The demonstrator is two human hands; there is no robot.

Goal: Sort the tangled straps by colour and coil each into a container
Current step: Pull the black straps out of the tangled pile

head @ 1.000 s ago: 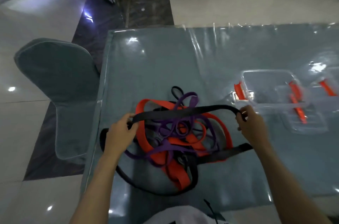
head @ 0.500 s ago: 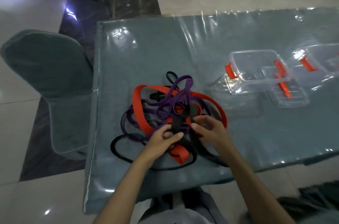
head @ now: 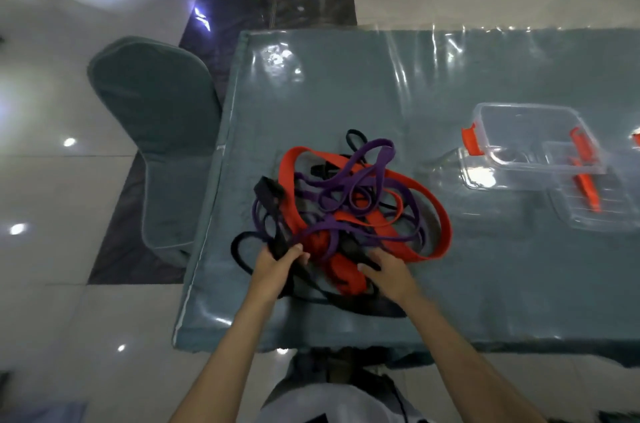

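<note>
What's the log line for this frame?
left hand: grips black strap | right hand: on tangle | containers: empty

the strap tangle (head: 353, 208) lies on the bench (head: 346, 93) near its left edge. both hands (head: 277, 266) (head: 388, 270) are at the near side of the tangle. two containers (head: 530, 142) (head: 599, 194) stand to the right. a chair (head: 156, 131) stands left of the bench.

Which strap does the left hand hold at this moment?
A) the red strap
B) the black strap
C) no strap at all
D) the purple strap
B: the left hand has its fingers curled round the black strap at the near left edge of the tangle, while the red strap and the purple strap lie beyond its grip.
</note>
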